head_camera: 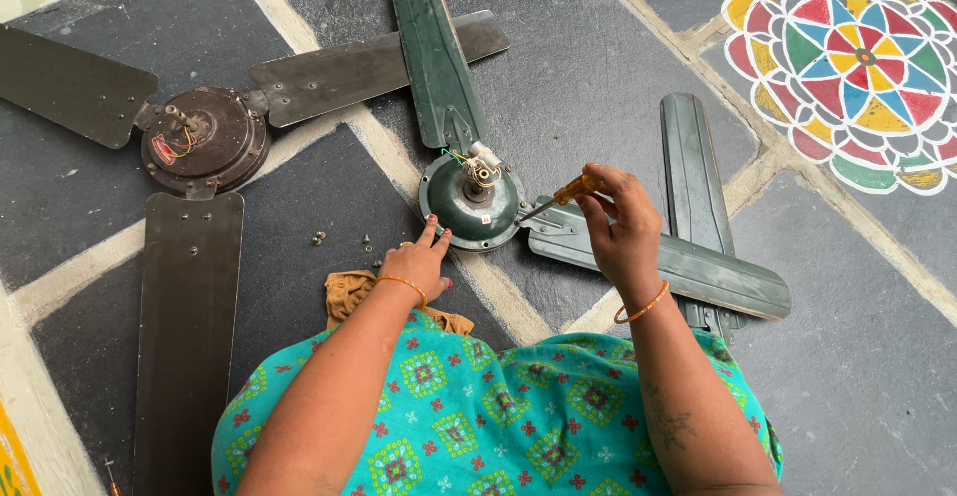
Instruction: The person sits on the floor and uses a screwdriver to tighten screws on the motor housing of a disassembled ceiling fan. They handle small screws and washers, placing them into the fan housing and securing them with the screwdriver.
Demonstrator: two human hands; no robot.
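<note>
At frame centre, the right hand closes around a yellow-handled screwdriver, tip at the round green metal fan motor. The left hand, fingers spread, touches the motor's rim on the dark stone floor.

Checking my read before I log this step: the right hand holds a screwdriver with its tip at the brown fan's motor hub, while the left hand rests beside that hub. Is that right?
Not quite. The head view shows the right hand holding the screwdriver with its tip at the green fan's motor hub, not the brown fan, which lies untouched further left. The left hand does rest beside the green hub.
</note>
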